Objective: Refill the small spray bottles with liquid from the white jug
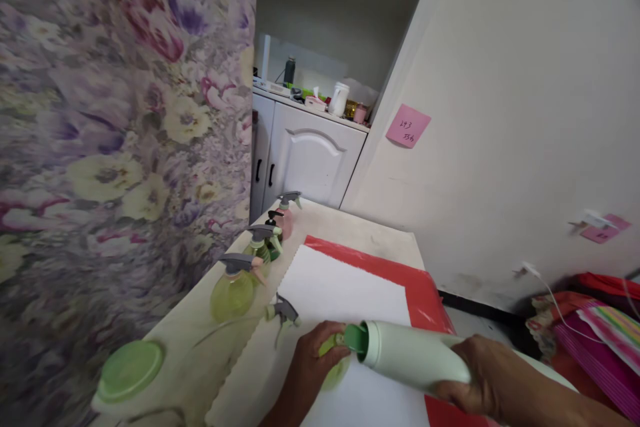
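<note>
My left hand (pixel 320 355) is closed around the neck of a small yellow-green bottle (pixel 336 377) that stands on the white sheet. In my right hand (pixel 477 373) is a pale green jug (pixel 413 352), tipped on its side with its mouth toward the bottle. A darker green spout-like piece (pixel 355 338) bridges the jug's mouth and the bottle's top; whether liquid is flowing I cannot tell. To the left lies a loose spray head (pixel 285 312) with its thin tube. Behind it stands a round yellow-green spray bottle (pixel 233 297).
More spray bottles (pixel 260 250) line the table's left edge, near a pink one (pixel 285 220). A green round lid (pixel 131 370) sits front left. The white sheet (pixel 345 287) lies over red plastic (pixel 427 293). A wall rises at right, beside piled fabrics (pixel 580 347).
</note>
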Available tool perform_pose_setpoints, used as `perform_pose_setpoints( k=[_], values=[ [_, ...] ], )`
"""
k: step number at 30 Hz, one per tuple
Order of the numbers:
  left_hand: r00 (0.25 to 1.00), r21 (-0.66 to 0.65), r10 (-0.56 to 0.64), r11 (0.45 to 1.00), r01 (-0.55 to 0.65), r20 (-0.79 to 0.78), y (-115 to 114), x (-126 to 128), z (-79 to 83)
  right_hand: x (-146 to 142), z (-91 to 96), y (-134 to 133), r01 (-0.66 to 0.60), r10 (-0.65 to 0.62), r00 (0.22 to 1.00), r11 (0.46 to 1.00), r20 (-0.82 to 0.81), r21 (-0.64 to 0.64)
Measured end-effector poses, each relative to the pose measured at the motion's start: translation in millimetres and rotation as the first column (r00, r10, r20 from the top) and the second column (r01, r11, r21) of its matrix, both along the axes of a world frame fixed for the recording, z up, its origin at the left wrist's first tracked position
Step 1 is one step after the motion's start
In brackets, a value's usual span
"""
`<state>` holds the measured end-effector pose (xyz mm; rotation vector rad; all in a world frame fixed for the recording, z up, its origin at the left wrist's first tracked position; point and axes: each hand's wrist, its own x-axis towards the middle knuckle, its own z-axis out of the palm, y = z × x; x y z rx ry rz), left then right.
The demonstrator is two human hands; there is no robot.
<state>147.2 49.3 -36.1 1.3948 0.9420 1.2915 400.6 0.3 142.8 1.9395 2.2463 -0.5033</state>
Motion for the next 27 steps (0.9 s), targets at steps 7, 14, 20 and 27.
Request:
perform_pose_setpoints(
  k=[7, 14, 20, 27],
  values=[
    [1.000, -0.005, 0.005, 1.000, -0.005, 0.004, 0.2, 0.9, -2.5, -4.4, 3.2, -0.8, 0.000, 0.001, 0.999, 1.000, 0.040, -0.010],
    [1.000, -0.008, -0.011, 1.000, 0.011, 0.003, 1.1, 0.4, -0.8, -2.7, 2.8, -0.6, 0.007, -0.007, 1.000, 1.000, 0.024, -0.024],
    [1.000, -0.013, -0.020, 1.000, 0.020, 0.005, 0.4, 0.9, 0.2, -3.7, 3.3, -0.3, -0.002, 0.003, 0.998, 1.000, 0.055, -0.024],
    [1.000, -0.018, -0.013, 1.000, 0.013, 0.006, -0.6, 0.6, 1.1, 6.8, -6.7, 1.4, -0.040, 0.040, 0.999, 0.999, 0.019, 0.007]
  ],
)
